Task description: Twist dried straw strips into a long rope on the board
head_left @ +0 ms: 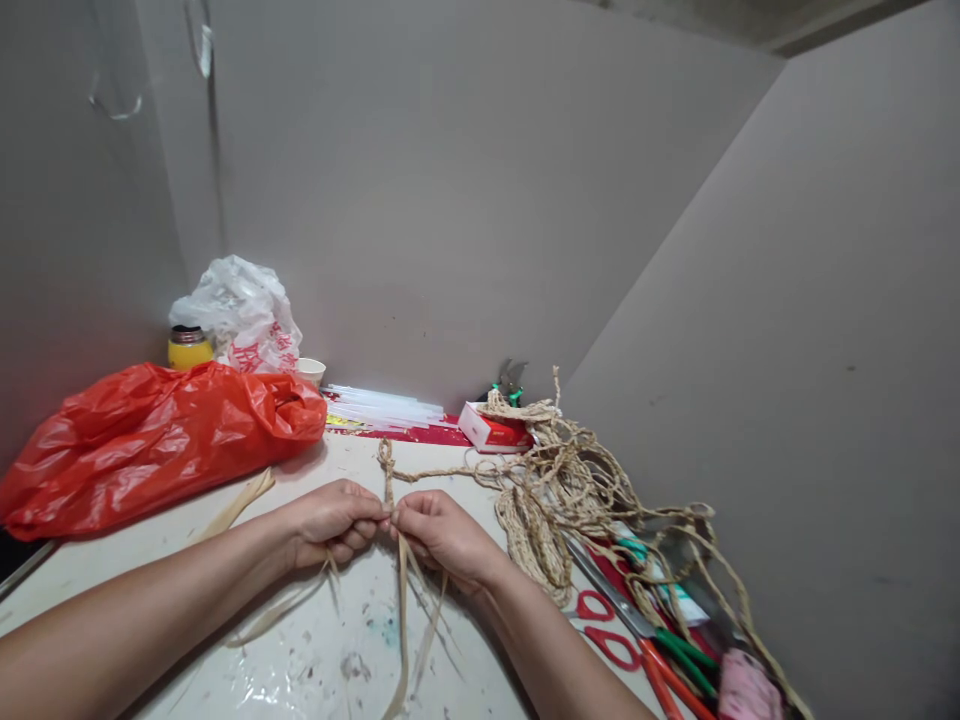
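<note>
My left hand (pixel 339 523) and my right hand (pixel 441 535) meet at the middle of the table, fingertips pinched close together on a strand of straw-coloured fibre cord. The cord's looped end (pixel 385 455) stands just beyond my fingers, and a twisted length (pixel 442 472) runs from it to the right. Loose flat fibre strips (pixel 403 620) hang below both hands towards me. Exactly how the strands cross between my fingertips is hidden.
A red plastic bag (pixel 165 440) lies at the left, with a yellow jar (pixel 190 348) and white bag (pixel 244 305) behind. At the right are tangled rope (pixel 592 465), red-handled scissors (pixel 611 645), large shears (pixel 622 605) and a small red-and-white box (pixel 495 430). White sticks (pixel 386 408) lie along the back.
</note>
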Tool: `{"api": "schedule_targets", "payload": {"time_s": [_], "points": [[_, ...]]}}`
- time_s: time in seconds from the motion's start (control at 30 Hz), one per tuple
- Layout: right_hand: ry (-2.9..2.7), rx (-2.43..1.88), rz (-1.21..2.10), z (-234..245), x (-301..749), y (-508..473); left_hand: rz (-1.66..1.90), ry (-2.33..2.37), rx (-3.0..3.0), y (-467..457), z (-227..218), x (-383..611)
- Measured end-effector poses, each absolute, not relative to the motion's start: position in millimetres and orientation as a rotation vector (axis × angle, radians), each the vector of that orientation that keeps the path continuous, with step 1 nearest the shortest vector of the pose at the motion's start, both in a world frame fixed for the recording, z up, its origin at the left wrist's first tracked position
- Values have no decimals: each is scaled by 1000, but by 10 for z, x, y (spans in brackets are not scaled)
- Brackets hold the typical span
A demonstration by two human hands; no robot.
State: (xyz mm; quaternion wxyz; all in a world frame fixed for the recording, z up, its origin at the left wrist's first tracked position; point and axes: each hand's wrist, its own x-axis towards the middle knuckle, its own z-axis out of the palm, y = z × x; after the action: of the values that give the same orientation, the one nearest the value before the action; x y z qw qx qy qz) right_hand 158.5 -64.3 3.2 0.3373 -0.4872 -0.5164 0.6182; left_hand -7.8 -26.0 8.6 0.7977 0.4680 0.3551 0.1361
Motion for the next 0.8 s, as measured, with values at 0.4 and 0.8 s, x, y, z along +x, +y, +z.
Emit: {"api": "schedule_targets", "payload": {"time_s": [0.4,0.8], "points": [[-1926,-1541,1209,91,1694,-684,463,1069,1330,-379,-10,43],[-1518,-1721,1372,117,1184,-827,520,1016,1383,-384,-81,-34]]}}
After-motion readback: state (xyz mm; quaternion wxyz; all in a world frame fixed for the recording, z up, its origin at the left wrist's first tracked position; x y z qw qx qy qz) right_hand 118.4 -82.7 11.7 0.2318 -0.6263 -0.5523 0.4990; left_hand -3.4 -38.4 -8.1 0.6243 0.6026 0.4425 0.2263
